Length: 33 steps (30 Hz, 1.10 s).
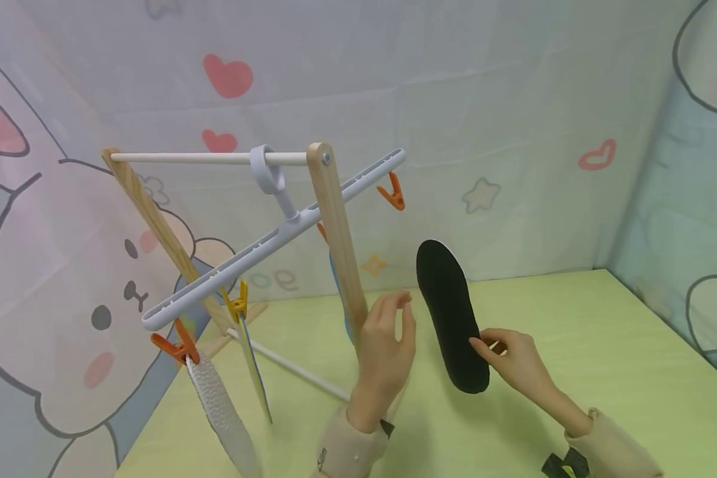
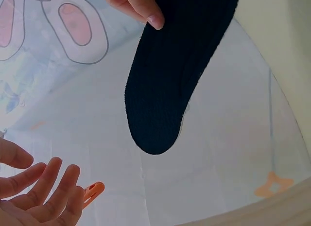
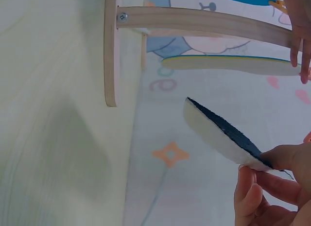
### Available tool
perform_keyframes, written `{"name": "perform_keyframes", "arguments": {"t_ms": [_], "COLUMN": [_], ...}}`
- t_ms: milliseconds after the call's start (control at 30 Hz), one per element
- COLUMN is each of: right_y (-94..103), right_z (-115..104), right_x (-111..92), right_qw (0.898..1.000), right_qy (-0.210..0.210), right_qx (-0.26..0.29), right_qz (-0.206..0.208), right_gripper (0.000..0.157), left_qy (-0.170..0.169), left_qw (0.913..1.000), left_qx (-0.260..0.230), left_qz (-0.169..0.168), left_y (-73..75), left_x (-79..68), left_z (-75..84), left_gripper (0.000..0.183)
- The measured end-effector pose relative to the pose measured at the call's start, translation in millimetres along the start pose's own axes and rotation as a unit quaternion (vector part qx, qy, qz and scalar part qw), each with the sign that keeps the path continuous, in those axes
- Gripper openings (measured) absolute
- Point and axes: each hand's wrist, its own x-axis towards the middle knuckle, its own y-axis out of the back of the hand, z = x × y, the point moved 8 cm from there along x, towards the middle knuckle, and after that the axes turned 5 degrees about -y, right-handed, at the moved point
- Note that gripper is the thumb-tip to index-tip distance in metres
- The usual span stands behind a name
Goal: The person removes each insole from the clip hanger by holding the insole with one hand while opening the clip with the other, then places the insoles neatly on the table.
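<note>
My right hand [image 1: 514, 362] pinches a black insole [image 1: 448, 312] near its lower end, holding it upright above the table. In the right wrist view, the thumb lies on the insole's dark face and fingers are behind its pale underside [image 3: 209, 131]. My left hand [image 1: 385, 348] is raised beside the wooden post [image 1: 340, 232], fingers loosely bent with nothing between them. Above both hands, an empty orange clip [image 1: 393, 192] hangs from the right end of a white hanger bar [image 1: 239, 263]. The hanger's hook [image 1: 265, 171] loops over the rack's white rod [image 1: 179, 158].
At the hanger's left end, an orange clip [image 1: 179, 343] holds a white fuzzy insole [image 1: 220, 408]. A yellow clip [image 1: 238, 303] holds another insole [image 1: 254, 372] seen edge-on. Something blue [image 1: 336, 269] hangs partly hidden behind the post. A green-yellow tabletop [image 1: 573, 332] meets a printed cloth backdrop [image 1: 514, 99].
</note>
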Motion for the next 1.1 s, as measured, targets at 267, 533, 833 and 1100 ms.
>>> {"name": "perform_keyframes", "arguments": {"t_ms": [267,533,833,1100], "right_y": [8.2,15.0,16.3,17.1], "right_z": [0,4,8,11], "right_x": [-6,-10,-15,-18], "right_qw": [1.000,1.000,0.999,0.998], "right_qy": [-0.010,-0.012,-0.027,-0.036], "right_qx": [-0.010,-0.017,-0.001,-0.003], "right_qz": [-0.003,-0.013,-0.042,-0.054], "right_gripper": [0.014,0.015,0.028,0.030], "left_qy": [-0.007,-0.007,-0.001,-0.012], "left_qw": [0.9999,0.9996,0.9996,0.9995], "left_qx": [-0.002,-0.021,-0.028,-0.018], "left_qz": [0.011,0.017,0.010,0.022], "left_y": [3.2,9.0,11.8,12.3], "left_x": [-3.1,-3.9,-5.9,-9.5], "left_z": [2.6,2.4,0.3,3.0], "left_gripper": [0.012,0.013,0.015,0.014]}}
